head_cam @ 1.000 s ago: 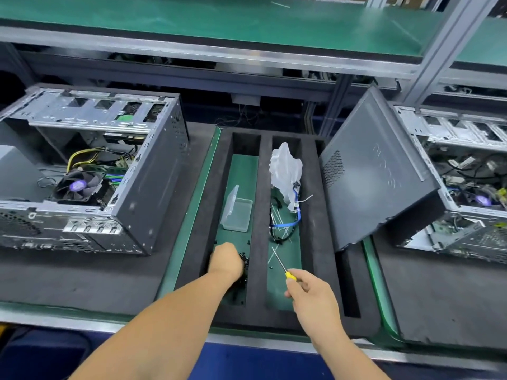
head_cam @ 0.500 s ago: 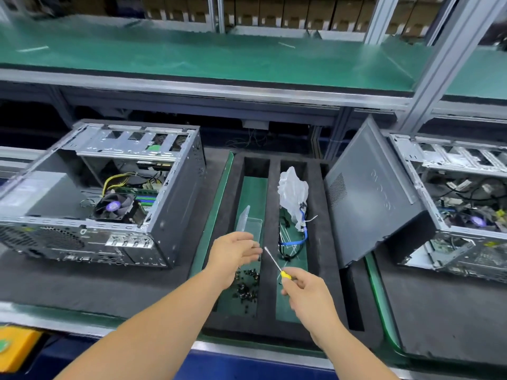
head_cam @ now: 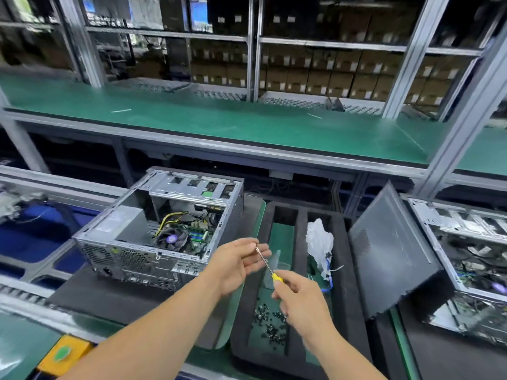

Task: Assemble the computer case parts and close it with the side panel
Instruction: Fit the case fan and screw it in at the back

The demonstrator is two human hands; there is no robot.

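An open computer case (head_cam: pixel 164 234) lies on a black mat at the left, its fan and board showing. The dark grey side panel (head_cam: pixel 392 253) leans against a second open case (head_cam: pixel 466 256) at the right. My right hand (head_cam: pixel 299 297) grips the yellow handle of a small screwdriver (head_cam: pixel 264 260) over the foam tray (head_cam: pixel 300 231). My left hand (head_cam: pixel 238 263) is raised beside the first case, its thumb and fingers pinching the tip of the shaft. Any screw there is too small to see. A pile of black screws (head_cam: pixel 270 322) lies in the tray below my hands.
A white plastic bag with blue cable (head_cam: pixel 319 242) stands in the tray's right slot. A clear plastic box (head_cam: pixel 277 263) shows behind the screwdriver. A green shelf (head_cam: pixel 219 119) runs overhead behind the cases. A yellow button box (head_cam: pixel 64 355) sits at the near left edge.
My left hand rose from the screw pile in the tray to the screwdriver tip. My right hand lifted the screwdriver. The view tilted up and shifted left.
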